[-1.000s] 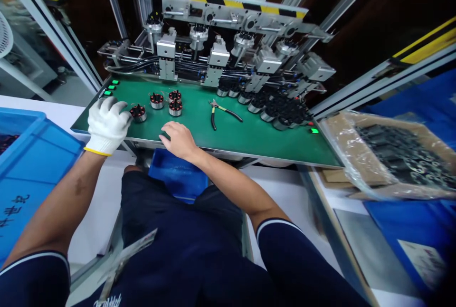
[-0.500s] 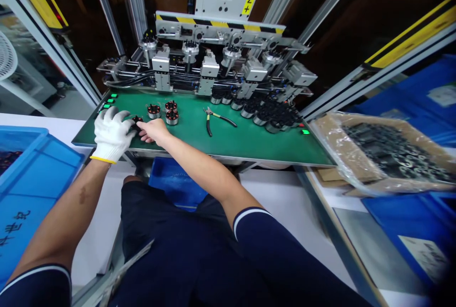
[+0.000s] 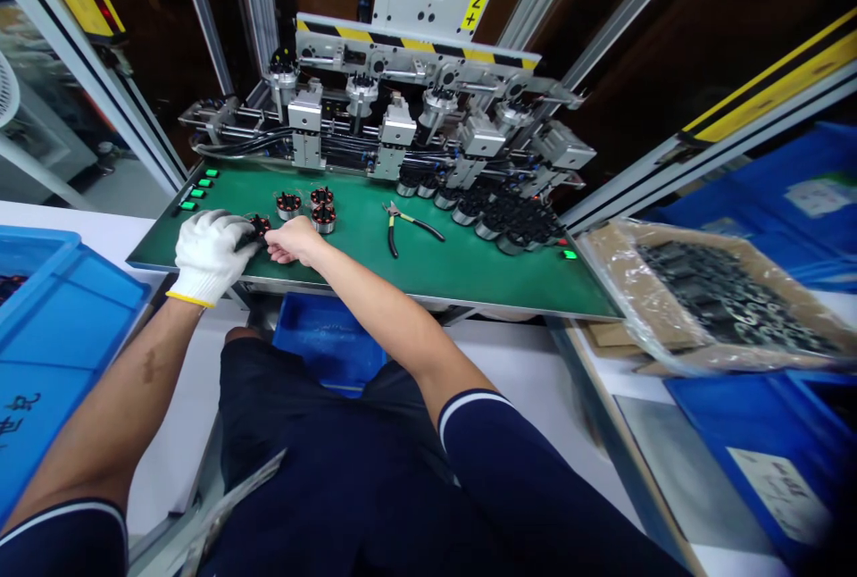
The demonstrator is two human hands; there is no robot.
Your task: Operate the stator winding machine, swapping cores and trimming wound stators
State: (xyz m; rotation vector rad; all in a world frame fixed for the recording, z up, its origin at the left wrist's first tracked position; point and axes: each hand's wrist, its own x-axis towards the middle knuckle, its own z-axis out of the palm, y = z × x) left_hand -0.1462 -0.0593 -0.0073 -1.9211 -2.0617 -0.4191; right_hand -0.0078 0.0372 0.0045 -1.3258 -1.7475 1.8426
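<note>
My left hand (image 3: 212, 254), in a white knit glove with a yellow cuff, is closed around a motor stator (image 3: 257, 227) with dark and copper-coloured windings. Bare and with its fingers curled in a pinch, my right hand (image 3: 293, 241) touches the right side of that stator; what lies between its fingertips is hidden. Just beyond stand a wound stator (image 3: 289, 205) and two more stators (image 3: 322, 218) close together, thin wires sticking out of them. A pair of cutting pliers (image 3: 410, 225) with black and yellow handles lies spread on the green mat (image 3: 361, 264).
Behind the mat stands a metal fixture machine (image 3: 395, 126) with several clamps. Several black-topped round parts (image 3: 512, 233) crowd the mat's right side. A carton of dark metal parts (image 3: 736, 291) is at right, a blue crate (image 3: 73, 309) at left, a blue bin (image 3: 328, 345) below the bench.
The right hand has risen slightly and shifted right, and the held stator shows more clearly between the hands. The camera view has shifted a little.
</note>
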